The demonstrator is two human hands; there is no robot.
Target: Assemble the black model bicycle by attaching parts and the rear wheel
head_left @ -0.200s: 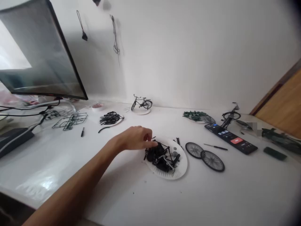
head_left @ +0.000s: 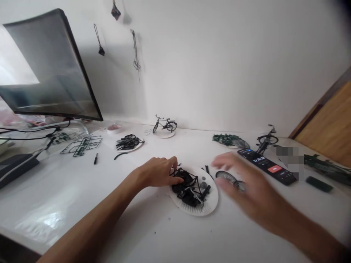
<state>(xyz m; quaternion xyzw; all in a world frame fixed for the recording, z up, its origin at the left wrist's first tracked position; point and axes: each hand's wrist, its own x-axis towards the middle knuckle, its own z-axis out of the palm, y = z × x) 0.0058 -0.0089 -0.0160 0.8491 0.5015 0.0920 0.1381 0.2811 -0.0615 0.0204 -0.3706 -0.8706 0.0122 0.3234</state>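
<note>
A white paper plate [head_left: 212, 199] holds black model-bicycle parts [head_left: 189, 195], with small grey discs among them. At its left edge my left hand [head_left: 161, 173] is curled, thumb over the black parts and fingertips partly hidden. What lies between them I cannot make out. Blurred by motion, my right hand [head_left: 244, 190] hovers right of the plate, thumb and fingers apart and nothing in them. Beneath it shows a spoked model wheel [head_left: 225, 176]; the second wheel is mostly covered. The screwdriver seen there earlier is hidden.
A finished model bicycle [head_left: 165, 125] stands at the wall. Black parts [head_left: 128, 141] and green parts [head_left: 226, 139] lie on other plates. A phone [head_left: 265, 166] lies right, near another small bicycle [head_left: 266, 139]. Left are green frames [head_left: 82, 145], a small screwdriver [head_left: 95, 158] and a monitor [head_left: 55, 65].
My right hand has come into view from the right, over the wheels. My left hand stays at the plate, its thumb slightly lower among the parts. The view has tilted up slightly.
</note>
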